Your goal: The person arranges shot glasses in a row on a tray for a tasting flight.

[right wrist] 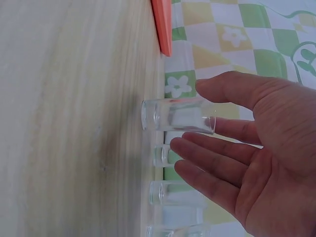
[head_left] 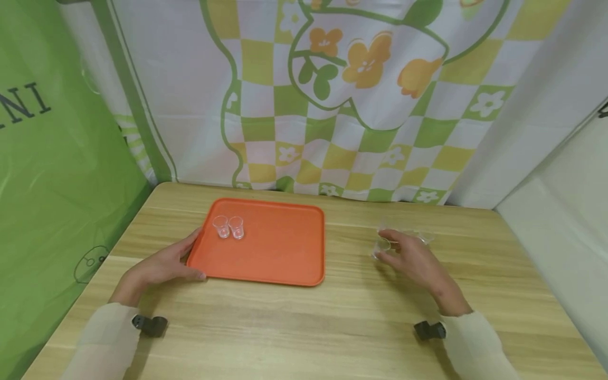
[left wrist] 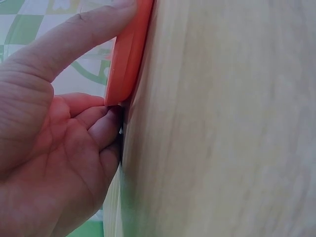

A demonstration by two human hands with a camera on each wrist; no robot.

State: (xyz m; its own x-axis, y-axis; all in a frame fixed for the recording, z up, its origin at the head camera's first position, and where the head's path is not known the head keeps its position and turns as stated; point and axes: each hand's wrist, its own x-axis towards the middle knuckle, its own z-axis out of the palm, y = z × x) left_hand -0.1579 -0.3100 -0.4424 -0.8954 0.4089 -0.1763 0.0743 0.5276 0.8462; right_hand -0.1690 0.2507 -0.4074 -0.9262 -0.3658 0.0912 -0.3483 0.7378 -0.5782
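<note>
Bearing legible "NI" lettering, green cloth [head_left: 62, 179] hangs left of the worktop [head_left: 275, 327]. The left hand [head_left: 161, 265] grips the orange tray [head_left: 280, 245] at its near left corner; two shot glasses [head_left: 236, 229] stand near its left edge. Worktop surface separates the tray's right edge from the right hand [head_left: 418, 261], its grip wide around an upright clear glass [right wrist: 180, 116].

Cream-sleeved left forearm [head_left: 102, 340], cream-sleeved right forearm [head_left: 480, 343]; extended forward.
Bare left grip [head_left: 163, 264]: thumb extended, fingers curled; bare right grip [head_left: 414, 259]: thumb, fingers parted.
</note>
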